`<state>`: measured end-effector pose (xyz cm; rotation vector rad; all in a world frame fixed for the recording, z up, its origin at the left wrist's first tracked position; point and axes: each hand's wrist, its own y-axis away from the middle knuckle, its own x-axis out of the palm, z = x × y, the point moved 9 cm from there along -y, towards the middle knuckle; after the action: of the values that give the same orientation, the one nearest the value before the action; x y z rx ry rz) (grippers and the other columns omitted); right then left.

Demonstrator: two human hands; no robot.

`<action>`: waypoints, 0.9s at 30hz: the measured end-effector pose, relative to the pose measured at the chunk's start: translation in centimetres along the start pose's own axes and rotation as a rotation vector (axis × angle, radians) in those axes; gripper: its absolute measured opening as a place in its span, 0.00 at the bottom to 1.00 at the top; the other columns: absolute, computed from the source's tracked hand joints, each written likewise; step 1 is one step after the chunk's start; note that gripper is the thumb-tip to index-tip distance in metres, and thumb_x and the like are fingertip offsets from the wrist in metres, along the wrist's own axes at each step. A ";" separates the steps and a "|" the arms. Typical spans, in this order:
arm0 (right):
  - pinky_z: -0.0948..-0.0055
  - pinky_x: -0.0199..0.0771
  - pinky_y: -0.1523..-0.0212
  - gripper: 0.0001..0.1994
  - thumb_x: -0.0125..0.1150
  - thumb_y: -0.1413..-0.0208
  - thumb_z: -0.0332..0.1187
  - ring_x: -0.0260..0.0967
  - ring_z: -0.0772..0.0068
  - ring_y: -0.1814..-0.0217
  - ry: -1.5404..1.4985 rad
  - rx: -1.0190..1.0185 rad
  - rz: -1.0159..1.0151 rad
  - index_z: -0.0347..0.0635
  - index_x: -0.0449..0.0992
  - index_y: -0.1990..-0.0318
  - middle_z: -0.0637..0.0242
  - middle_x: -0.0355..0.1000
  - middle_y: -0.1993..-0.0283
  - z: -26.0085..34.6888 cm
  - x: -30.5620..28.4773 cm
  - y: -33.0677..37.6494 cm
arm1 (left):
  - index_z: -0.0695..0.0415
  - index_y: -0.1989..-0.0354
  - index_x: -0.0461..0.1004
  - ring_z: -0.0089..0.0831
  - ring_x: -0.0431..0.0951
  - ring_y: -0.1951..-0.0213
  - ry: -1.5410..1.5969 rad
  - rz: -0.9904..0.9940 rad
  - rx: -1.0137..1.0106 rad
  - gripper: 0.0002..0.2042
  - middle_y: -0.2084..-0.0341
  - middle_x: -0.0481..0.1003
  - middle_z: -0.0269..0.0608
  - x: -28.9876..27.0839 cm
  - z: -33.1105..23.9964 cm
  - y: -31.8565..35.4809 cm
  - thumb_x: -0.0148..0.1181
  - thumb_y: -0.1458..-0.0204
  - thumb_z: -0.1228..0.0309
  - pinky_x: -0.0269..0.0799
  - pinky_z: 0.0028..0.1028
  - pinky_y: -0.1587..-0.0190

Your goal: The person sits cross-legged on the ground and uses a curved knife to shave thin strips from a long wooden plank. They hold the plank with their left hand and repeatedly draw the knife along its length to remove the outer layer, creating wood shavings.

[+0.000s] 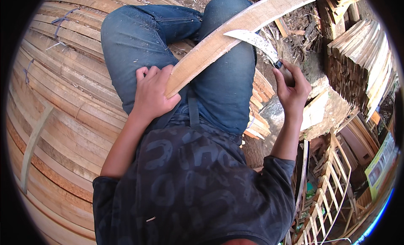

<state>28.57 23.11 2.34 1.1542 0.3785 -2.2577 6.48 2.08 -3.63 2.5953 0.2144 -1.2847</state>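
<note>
A long flat wooden plank (210,52) slants across my lap, from my left thigh up past my right knee. My left hand (154,91) is closed around its near end, with the thumb along the lower edge. In my right hand (293,87) is a curved knife (256,42), its handle wrapped by the fingers. The whitish, speckled blade points left, and its tip overlaps the plank's lower edge; whether it touches the wood I cannot tell.
Bundles of wooden strips (71,72) tied with cord lie along the left. At the upper right is a stack of thin wood pieces (362,55). A slatted wooden frame (326,194) stands at the lower right. Wood scraps (303,34) litter the ground beyond my right hand.
</note>
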 end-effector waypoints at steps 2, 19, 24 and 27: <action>0.76 0.78 0.67 0.11 0.69 0.47 0.28 0.79 0.71 0.66 0.099 -0.060 -0.134 0.33 0.75 0.60 0.56 0.79 0.64 -0.1 -0.6 0.6 | 0.61 0.53 0.71 0.38 0.70 0.66 0.009 0.002 -0.001 0.27 0.73 0.70 0.41 0.0 0.1 0.0 0.63 0.67 0.67 0.57 0.38 0.53; 0.74 0.76 0.67 0.13 0.70 0.48 0.31 0.78 0.67 0.70 -0.035 0.036 -0.170 0.37 0.77 0.57 0.56 0.77 0.69 0.2 1.8 1.4 | 0.60 0.55 0.70 0.38 0.70 0.66 -0.025 0.005 0.001 0.27 0.72 0.70 0.41 0.2 0.0 -0.1 0.64 0.68 0.65 0.56 0.39 0.53; 0.72 0.76 0.68 0.12 0.69 0.47 0.34 0.79 0.65 0.69 0.046 0.129 -0.084 0.40 0.80 0.57 0.56 0.78 0.68 -1.4 1.1 -0.4 | 0.62 0.54 0.69 0.41 0.69 0.65 -0.021 0.025 0.004 0.26 0.70 0.70 0.44 0.3 -0.2 -0.1 0.60 0.68 0.68 0.55 0.39 0.53; 0.71 0.76 0.68 0.13 0.67 0.45 0.37 0.79 0.65 0.70 0.098 0.079 -0.139 0.41 0.80 0.56 0.56 0.78 0.69 -2.0 -0.7 -1.5 | 0.62 0.54 0.69 0.41 0.69 0.64 -0.016 0.013 0.013 0.27 0.70 0.70 0.44 0.3 -0.3 -0.2 0.60 0.68 0.68 0.55 0.39 0.52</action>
<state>29.27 25.54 1.72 1.3203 0.4232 -2.3599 6.80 2.40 -3.69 2.5918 0.1870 -1.3069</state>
